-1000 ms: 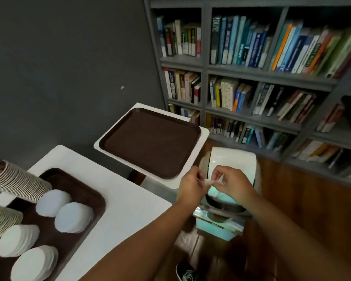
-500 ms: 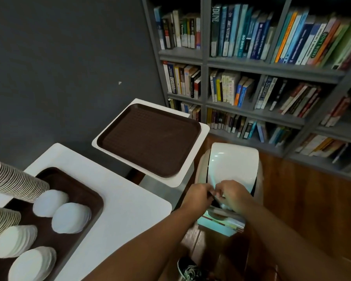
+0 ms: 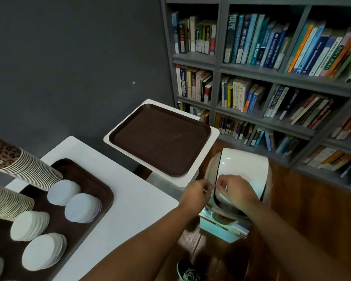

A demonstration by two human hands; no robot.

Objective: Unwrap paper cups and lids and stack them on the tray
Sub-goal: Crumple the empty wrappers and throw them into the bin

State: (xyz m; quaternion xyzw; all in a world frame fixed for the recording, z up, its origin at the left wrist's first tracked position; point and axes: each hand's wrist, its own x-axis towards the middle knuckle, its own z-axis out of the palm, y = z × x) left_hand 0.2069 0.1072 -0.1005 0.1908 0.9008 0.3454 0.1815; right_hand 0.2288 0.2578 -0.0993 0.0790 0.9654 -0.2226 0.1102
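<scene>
Hands [image 3: 213, 188] risen, white lids [image 3: 82, 207] stacked slanting

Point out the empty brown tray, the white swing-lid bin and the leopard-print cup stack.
empty brown tray [image 3: 160, 138], head view, middle of its ribbed floor.
white swing-lid bin [image 3: 243, 169], head view, top of its white lid.
leopard-print cup stack [image 3: 26, 169], head view, stacked rims partway along the stack.

Both hands over white bin [image 3: 241, 173], lid stacks [image 3: 83, 207] on tray [image 3: 101, 189]
</scene>
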